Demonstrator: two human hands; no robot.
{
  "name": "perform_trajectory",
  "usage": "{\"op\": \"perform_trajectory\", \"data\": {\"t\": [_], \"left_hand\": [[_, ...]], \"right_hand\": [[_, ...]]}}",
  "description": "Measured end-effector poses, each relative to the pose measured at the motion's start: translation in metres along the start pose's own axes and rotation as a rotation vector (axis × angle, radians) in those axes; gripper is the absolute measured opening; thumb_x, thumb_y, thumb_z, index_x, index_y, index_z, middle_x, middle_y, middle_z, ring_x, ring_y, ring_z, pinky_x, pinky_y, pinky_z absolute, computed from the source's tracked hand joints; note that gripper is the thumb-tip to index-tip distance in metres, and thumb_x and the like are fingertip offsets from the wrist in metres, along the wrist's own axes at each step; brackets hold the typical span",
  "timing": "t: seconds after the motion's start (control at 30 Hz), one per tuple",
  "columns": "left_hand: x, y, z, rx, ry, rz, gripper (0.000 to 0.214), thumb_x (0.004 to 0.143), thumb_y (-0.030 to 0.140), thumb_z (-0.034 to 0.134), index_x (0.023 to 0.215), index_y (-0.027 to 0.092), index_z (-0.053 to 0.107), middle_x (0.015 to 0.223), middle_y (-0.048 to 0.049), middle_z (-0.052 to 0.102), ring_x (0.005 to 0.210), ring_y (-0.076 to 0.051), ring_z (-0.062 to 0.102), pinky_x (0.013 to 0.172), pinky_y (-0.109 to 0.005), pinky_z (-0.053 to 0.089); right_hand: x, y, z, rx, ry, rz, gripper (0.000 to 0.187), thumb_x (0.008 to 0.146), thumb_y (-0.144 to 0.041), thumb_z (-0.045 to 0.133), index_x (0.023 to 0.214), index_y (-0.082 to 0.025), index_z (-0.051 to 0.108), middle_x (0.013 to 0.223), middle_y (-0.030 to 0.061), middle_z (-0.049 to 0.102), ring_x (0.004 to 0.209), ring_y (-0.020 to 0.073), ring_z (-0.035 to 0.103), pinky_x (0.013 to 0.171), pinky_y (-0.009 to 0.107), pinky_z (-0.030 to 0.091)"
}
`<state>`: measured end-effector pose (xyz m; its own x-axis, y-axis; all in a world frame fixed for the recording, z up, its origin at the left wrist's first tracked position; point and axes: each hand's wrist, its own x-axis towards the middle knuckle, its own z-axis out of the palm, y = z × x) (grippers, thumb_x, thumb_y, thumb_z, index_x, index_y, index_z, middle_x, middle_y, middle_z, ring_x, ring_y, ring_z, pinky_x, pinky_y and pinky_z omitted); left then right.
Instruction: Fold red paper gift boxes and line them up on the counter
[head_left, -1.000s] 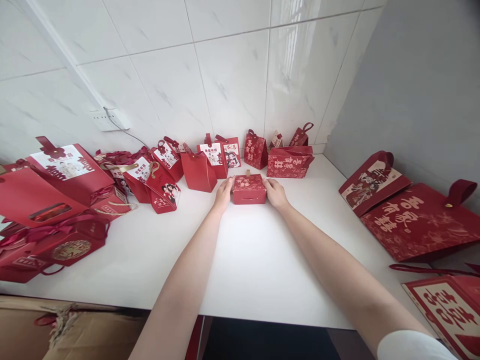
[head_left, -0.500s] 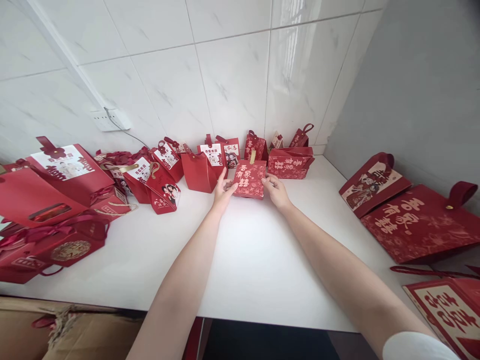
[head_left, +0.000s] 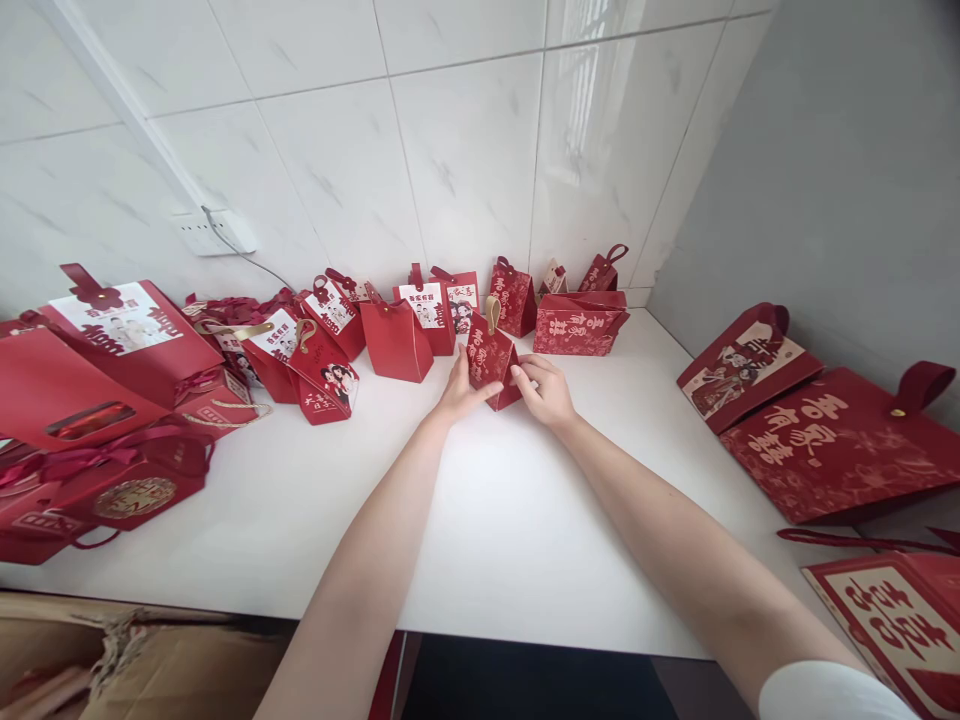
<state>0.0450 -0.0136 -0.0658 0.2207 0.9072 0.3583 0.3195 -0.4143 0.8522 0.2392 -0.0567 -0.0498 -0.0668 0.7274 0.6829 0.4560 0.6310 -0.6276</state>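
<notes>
A small red gift box (head_left: 489,358) with pale gold lettering and a gold loop on top is held between my two hands over the white table. It is turned at an angle, so a front corner and plain side show. My left hand (head_left: 465,388) grips its left side, thumb across the lower front. My right hand (head_left: 543,388) holds the right edge, with fingers curled against the side. Just behind stand a plain red box (head_left: 396,342) to the left and a red patterned box (head_left: 577,328) to the right.
Several red gift boxes line the tiled wall. Larger red boxes (head_left: 146,375) crowd the left of the white table (head_left: 510,540), and a big lettered box (head_left: 832,450) stands at the right. A torn cardboard carton (head_left: 187,670) sits below the front edge at left.
The gift box has been turned from facing me squarely to an angled view showing its side. My right hand's fingers have curled further round its right edge.
</notes>
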Motion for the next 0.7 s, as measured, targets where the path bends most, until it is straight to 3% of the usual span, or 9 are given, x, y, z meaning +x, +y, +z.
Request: {"op": "perform_trajectory", "data": {"t": [0.07,0.13,0.2,0.3,0.37,0.5,0.6,0.7], "left_hand": [[-0.002,0.006,0.001,0.074,-0.071,0.067,0.131,0.055,0.046,0.086,0.154,0.023,0.002,0.161,-0.0120,0.007,0.148,-0.033,0.005,0.121,-0.046,0.012],[-0.003,0.010,0.001,0.067,-0.090,0.089,0.130,0.055,0.045,0.086,0.154,0.024,0.004,0.161,-0.0108,0.008,0.148,-0.032,0.007,0.121,-0.045,0.013],[-0.003,0.012,-0.001,-0.044,-0.098,0.028,0.109,0.065,0.046,0.079,0.152,0.027,0.017,0.159,-0.0074,0.019,0.147,-0.029,0.016,0.120,-0.042,0.018],[0.001,0.009,-0.003,-0.365,-0.049,-0.126,0.066,0.080,0.050,0.062,0.139,0.024,0.047,0.144,-0.0075,0.049,0.135,-0.029,0.042,0.113,-0.042,0.032],[0.003,0.003,-0.005,-0.510,0.059,-0.183,0.049,0.082,0.049,0.057,0.121,0.019,0.061,0.126,-0.0086,0.064,0.121,-0.029,0.055,0.105,-0.043,0.040],[0.007,-0.007,-0.007,-0.476,0.274,-0.190,0.029,0.080,0.040,0.059,0.097,0.018,0.067,0.105,-0.0050,0.070,0.105,-0.024,0.062,0.093,-0.036,0.047],[0.007,-0.009,-0.007,-0.436,0.298,-0.206,0.027,0.082,0.043,0.058,0.090,0.017,0.066,0.095,-0.0048,0.070,0.095,-0.022,0.064,0.083,-0.033,0.050],[0.008,-0.006,-0.007,-0.419,0.252,-0.302,0.034,0.082,0.049,0.058,0.085,0.015,0.065,0.085,-0.0071,0.070,0.081,-0.022,0.065,0.069,-0.032,0.052]], "right_hand": [[-0.001,0.001,0.000,0.001,-0.016,0.060,0.056,0.097,-0.050,0.034,0.055,-0.022,0.056,0.074,0.0061,0.067,0.073,0.0195,0.064,0.073,0.033,0.047],[-0.002,0.003,0.001,-0.005,-0.035,0.136,0.062,0.097,-0.054,0.029,0.050,-0.023,0.054,0.062,0.0049,0.064,0.065,0.0192,0.063,0.072,0.033,0.046],[-0.003,0.006,0.002,0.006,-0.040,0.203,0.066,0.097,-0.057,0.026,0.049,-0.023,0.055,0.058,0.0041,0.064,0.062,0.0191,0.062,0.072,0.032,0.046],[-0.002,0.012,0.004,0.041,-0.033,0.293,0.068,0.095,-0.061,0.023,0.049,-0.023,0.056,0.056,0.0036,0.063,0.060,0.0190,0.062,0.070,0.032,0.045],[-0.001,0.016,0.004,0.046,-0.005,0.336,0.067,0.095,-0.061,0.023,0.051,-0.023,0.057,0.060,0.0042,0.065,0.063,0.0196,0.062,0.072,0.032,0.045],[0.003,0.027,0.004,0.057,0.134,0.378,0.050,0.092,-0.058,0.034,0.076,-0.022,0.064,0.093,0.0072,0.071,0.089,0.0231,0.064,0.083,0.034,0.045],[0.005,0.032,0.005,0.150,0.083,0.447,0.040,0.086,-0.058,0.048,0.098,-0.022,0.061,0.108,0.0076,0.069,0.101,0.0243,0.062,0.090,0.037,0.044],[0.005,0.030,0.005,0.184,-0.034,0.457,0.043,0.086,-0.060,0.047,0.104,-0.024,0.060,0.110,0.0050,0.069,0.102,0.0242,0.061,0.093,0.039,0.042]]}}
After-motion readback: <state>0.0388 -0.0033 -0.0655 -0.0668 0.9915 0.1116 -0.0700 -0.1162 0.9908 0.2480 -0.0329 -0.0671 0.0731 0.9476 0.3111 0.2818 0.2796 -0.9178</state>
